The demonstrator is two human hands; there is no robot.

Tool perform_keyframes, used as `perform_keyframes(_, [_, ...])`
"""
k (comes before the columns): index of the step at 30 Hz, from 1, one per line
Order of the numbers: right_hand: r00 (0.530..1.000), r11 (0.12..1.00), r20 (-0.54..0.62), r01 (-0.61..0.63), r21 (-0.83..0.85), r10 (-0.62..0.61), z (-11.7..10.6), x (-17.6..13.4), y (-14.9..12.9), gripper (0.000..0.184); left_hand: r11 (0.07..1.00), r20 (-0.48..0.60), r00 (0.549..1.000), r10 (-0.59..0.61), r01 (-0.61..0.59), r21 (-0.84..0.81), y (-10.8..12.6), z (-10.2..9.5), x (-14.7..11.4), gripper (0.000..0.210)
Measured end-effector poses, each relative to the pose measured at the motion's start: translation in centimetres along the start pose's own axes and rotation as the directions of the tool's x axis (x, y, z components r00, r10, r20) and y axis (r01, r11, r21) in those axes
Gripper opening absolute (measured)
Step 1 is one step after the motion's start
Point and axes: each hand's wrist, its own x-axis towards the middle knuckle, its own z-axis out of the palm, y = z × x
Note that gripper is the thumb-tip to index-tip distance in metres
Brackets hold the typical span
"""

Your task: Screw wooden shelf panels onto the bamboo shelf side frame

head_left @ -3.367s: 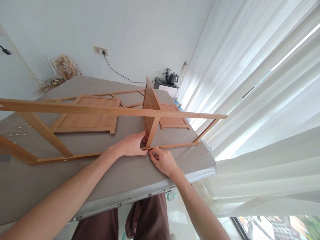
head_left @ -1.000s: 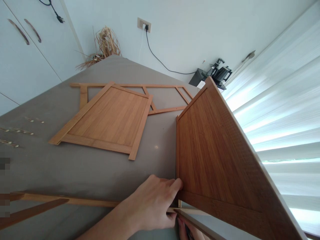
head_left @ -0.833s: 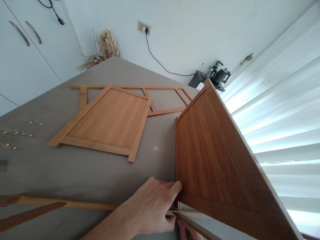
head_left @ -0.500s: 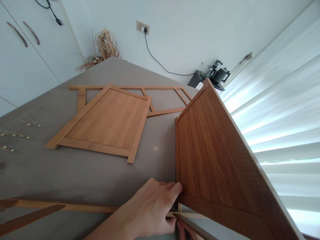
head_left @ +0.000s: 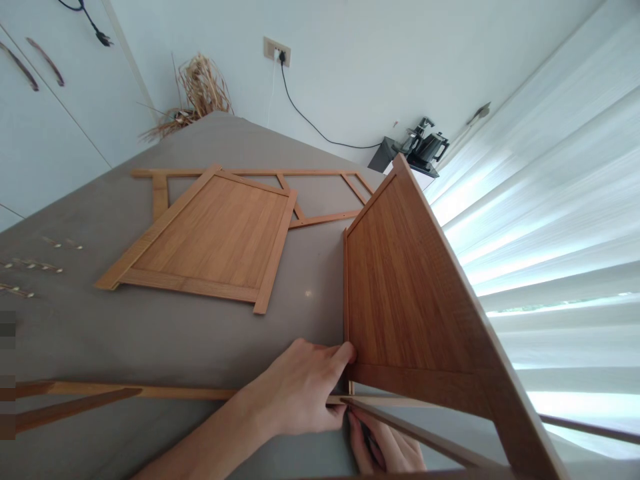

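My left hand [head_left: 305, 387] is closed round the joint where an upright wooden panel [head_left: 410, 287] meets a slim wooden frame rail [head_left: 195, 392]. Its fingers press the panel's lower left corner, and the thumb lies below the rail. Just under that joint my right hand [head_left: 390, 443] is closed, fingertips close to the rail's underside. A dark sliver shows between its fingers, but I cannot make out what it is. A slanting wooden bar [head_left: 420, 433] passes in front of this hand and hides part of it.
A loose wooden panel [head_left: 210, 240] lies on the grey tabletop [head_left: 300, 333], overlapping a flat wooden frame [head_left: 325, 219]. Several small metal screws [head_left: 35, 265] lie at left. Dried stalks [head_left: 203, 87] stand behind, a black kettle [head_left: 430, 148] at the back right, and white curtains [head_left: 565, 267] at right.
The view has shifted slightly, and more of my right hand shows below the rail. My left hand keeps its grip at the joint.
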Motion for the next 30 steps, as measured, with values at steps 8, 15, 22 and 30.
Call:
perform_keyframes(8, [0.995, 0.991, 0.098, 0.012, 0.131, -0.025, -1.5, 0.8, -1.4, 0.02, 0.998, -0.027, 0.999, -0.029, 0.03, 0.058, 0.9, 0.1, -0.8, 0.037])
perform_keyframes(15, [0.992, 0.992, 0.118, -0.064, 0.105, 0.052, -2.1, 0.3, -2.2, 0.019, 0.993, -0.086, 0.995, 0.05, -0.04, 0.111, 1.5, 0.5, -1.5, 0.04])
perform_keyframes(22, [0.995, 0.996, 0.076, -0.075, 0.05, 0.072, -2.2, -0.4, -2.5, 0.015, 0.992, -0.099, 0.994, 0.047, -0.035, 0.125, 1.9, 1.0, -1.9, 0.04])
perform_keyframes(30, [0.994, 0.997, 0.085, -0.076, 0.031, 0.073, -3.1, -0.6, -2.9, 0.011, 0.991, -0.124, 0.989, 0.08, -0.065, 0.12, 1.8, 1.6, -1.9, 0.04])
